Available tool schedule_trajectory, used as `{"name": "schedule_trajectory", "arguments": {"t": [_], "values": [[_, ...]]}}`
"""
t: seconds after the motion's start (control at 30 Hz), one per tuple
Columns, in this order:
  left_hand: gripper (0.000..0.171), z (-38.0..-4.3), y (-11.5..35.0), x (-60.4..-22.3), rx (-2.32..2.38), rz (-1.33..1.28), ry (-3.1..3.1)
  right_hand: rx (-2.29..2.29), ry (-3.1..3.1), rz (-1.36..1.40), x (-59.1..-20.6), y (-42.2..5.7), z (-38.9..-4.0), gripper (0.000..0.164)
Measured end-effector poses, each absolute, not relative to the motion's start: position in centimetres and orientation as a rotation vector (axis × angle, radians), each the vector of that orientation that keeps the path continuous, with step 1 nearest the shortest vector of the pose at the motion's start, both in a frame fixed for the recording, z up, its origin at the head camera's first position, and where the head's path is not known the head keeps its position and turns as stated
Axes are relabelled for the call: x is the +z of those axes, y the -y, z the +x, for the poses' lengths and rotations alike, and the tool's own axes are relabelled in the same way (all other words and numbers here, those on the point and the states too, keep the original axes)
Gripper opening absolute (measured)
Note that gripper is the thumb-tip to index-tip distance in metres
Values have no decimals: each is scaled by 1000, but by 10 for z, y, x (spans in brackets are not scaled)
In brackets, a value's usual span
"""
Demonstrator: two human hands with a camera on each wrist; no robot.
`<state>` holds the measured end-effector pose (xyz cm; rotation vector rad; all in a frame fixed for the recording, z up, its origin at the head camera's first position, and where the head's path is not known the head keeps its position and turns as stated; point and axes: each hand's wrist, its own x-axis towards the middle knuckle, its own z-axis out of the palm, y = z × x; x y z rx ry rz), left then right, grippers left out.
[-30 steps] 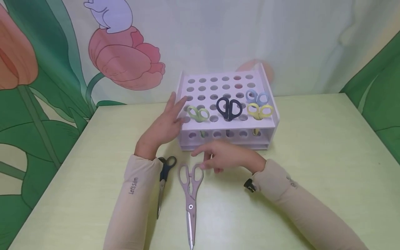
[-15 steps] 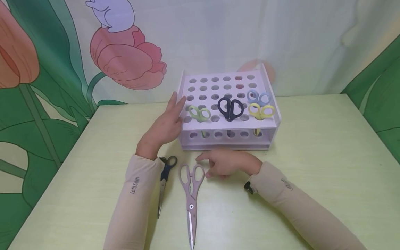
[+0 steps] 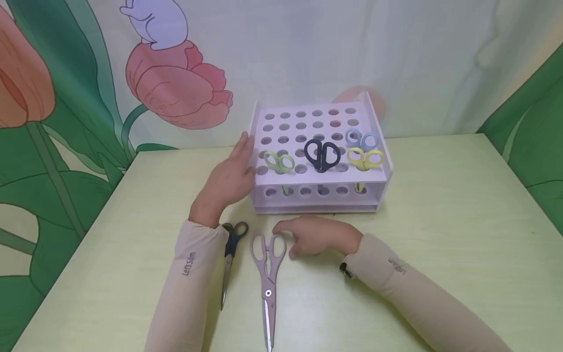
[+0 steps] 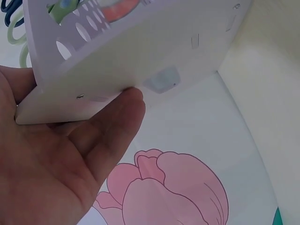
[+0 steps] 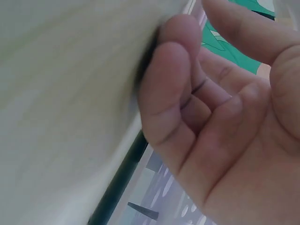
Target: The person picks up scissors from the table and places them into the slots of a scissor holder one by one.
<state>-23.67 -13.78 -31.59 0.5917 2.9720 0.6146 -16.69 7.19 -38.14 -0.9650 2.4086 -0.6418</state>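
My left hand (image 3: 228,178) rests against the left side of a white holed rack (image 3: 286,178), fingers extended; the left wrist view shows its fingers (image 4: 115,129) along the side panel (image 4: 117,75). My right hand (image 3: 316,235) is beside the pink scissors (image 3: 269,281), index fingertip right at the top of the right handle loop, thumb apart to the right. In the right wrist view its other fingers (image 5: 166,89) bend close to the table surface. The pink scissors lie with blades toward me. Black-handled scissors (image 3: 230,252) lie left of them, partly hidden by the left sleeve.
In the rack's holes stand green scissors (image 3: 279,162), black scissors (image 3: 322,155), yellow scissors (image 3: 365,159) and blue scissors (image 3: 361,140), handles up. The rack stands on a pale green table (image 3: 440,205) before a flower-printed backdrop (image 3: 281,54).
The right hand has moved slightly toward me; its thumb, earlier at the pink scissors' handle, is now away from it, and the index fingertip is at the loop. The left hand stays at the rack.
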Motion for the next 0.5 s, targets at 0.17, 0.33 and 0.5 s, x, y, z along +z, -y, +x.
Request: {"name": "schedule_trajectory", "arguments": {"t": [0.17, 0.33, 0.5], "values": [[68, -237, 142, -316, 608, 580, -2982, -589, -2447, -977, -383, -68, -164, 53], [69, -236, 143, -315, 596, 561, -2976, -519, -2483, -1018, -384, -66, -161, 48], [69, -237, 143, -316, 626, 555, -2961, -518, -2492, -1052, -384, -66, -159, 39]]}}
